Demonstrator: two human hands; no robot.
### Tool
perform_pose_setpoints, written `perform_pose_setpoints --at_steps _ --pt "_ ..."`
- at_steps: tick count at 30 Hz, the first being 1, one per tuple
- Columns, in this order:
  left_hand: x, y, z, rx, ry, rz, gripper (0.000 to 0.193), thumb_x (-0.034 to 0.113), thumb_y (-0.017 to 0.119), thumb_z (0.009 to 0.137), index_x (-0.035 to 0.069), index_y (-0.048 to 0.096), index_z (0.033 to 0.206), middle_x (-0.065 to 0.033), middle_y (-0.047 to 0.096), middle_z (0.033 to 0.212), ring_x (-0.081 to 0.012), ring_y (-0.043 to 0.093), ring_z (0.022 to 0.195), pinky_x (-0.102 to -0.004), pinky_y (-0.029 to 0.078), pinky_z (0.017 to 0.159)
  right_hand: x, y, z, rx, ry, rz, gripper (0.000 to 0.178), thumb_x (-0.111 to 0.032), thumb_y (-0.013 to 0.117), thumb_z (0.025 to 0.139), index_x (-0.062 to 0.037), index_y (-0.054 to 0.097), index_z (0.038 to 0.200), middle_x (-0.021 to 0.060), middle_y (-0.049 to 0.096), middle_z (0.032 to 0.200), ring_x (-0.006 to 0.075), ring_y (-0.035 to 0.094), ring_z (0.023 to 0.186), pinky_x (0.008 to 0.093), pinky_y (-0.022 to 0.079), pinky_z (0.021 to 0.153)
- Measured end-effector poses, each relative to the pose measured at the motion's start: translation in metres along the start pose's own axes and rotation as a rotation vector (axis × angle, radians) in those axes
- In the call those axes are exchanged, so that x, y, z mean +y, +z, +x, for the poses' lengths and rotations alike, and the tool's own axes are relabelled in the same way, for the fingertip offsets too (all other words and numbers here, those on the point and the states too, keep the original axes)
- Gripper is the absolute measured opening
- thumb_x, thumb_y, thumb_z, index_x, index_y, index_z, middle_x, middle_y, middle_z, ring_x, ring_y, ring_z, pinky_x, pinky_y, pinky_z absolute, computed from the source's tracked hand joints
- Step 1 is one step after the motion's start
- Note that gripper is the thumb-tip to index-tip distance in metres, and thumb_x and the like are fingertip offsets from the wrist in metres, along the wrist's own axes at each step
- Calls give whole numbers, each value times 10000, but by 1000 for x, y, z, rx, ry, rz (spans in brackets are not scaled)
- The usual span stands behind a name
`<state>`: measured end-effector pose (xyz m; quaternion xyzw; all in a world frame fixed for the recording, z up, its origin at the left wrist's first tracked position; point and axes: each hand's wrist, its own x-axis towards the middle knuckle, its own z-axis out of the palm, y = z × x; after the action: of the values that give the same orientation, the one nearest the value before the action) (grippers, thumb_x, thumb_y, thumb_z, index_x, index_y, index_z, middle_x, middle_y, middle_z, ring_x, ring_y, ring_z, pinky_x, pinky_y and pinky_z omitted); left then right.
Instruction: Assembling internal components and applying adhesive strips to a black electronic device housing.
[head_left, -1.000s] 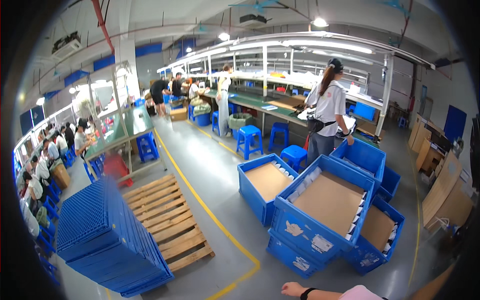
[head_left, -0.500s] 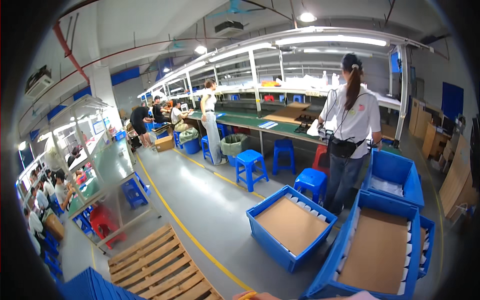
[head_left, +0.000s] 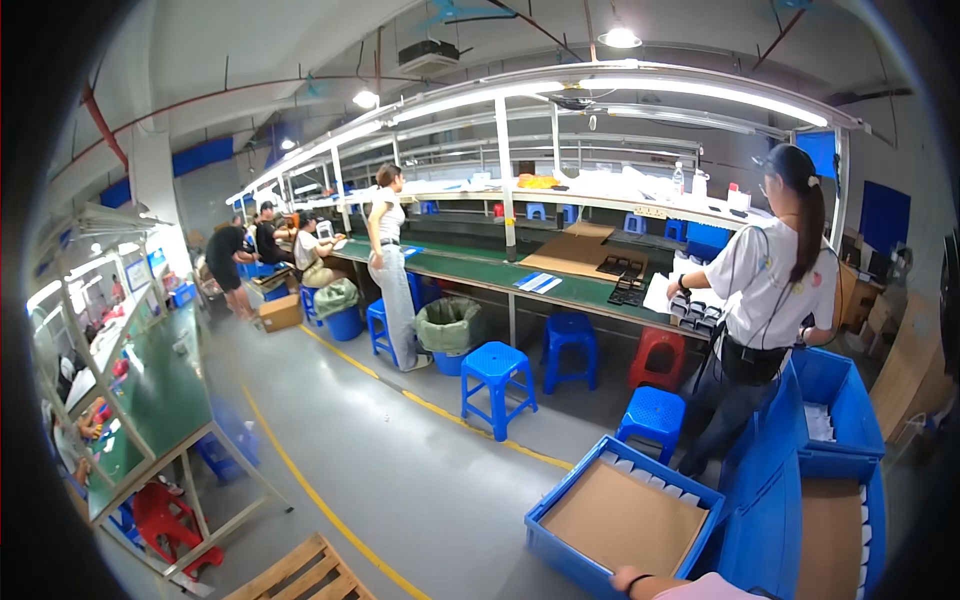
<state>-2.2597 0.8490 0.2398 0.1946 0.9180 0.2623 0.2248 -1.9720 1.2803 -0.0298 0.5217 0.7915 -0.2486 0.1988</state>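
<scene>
Near floor: 2 bagged bins (head_left: pixel 449 328); right of these, 3 blue stools (head_left: pixel 498 364), 1 red stool (head_left: pixel 656 340); 1 pallet (head_left: pixel 275 571); 2 sheet-topped crates (head_left: pixel 562 558).

We see a grey floor (head_left: pixel 420 480) marked with yellow lines (head_left: pixel 540 454). A long green worktop (head_left: pixel 470 268) runs from near right to far left, with blue stools (head_left: pixel 498 365) before it and a bright strip light (head_left: pixel 710 93) overhead. Left, we find another green table (head_left: pixel 160 390); right, a grey wall (head_left: pixel 880 160).
</scene>
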Motion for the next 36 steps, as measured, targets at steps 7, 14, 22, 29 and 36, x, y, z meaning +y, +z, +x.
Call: perform_pose_setpoints --at_steps 7,14,22,29,36 --pt "204 -48 346 -340 472 -95 320 196 507 819 19 504 1084 -152 566 997 -266 536 934 -324 419 812 24 -83 148 -314 -100 -183 337 -299 476 759 -47 616 932 178 615 866 329 581 830 409 455 727" --pt "89 7 644 -224 143 5 428 318 525 803 46 500 1132 -155 528 1118 -289 475 1058 -379 373 899 -138 -242 365 -174 -118 48 331 -305 469 769 -46 614 915 174 616 836 328 582 806 409 452 719" --pt "213 66 1029 -101 487 441 393 281 499 805 38 508 1113 -170 534 1093 -294 471 1066 -395 350 913 -387 -459 595 53 -285 570 306 -309 469 814 -27 568 748 114 605 672 250 589 626 370 455 591" --pt "372 136 1300 65 851 787 365 248 476 806 31 516 1097 -184 539 1071 -299 467 1073 -408 330 925 -428 -553 752 167 -322 369 307 -305 481 824 -10 565 842 200 593 827 368 557 813 429 438 717" --pt "722 222 1484 -1 609 43 226 178 537 745 9 551 895 -206 581 874 -376 538 837 -425 438 720 -322 -753 928 792 112 407 225 -231 472 839 -15 517 792 222 570 729 385 555 718 451 439 624"
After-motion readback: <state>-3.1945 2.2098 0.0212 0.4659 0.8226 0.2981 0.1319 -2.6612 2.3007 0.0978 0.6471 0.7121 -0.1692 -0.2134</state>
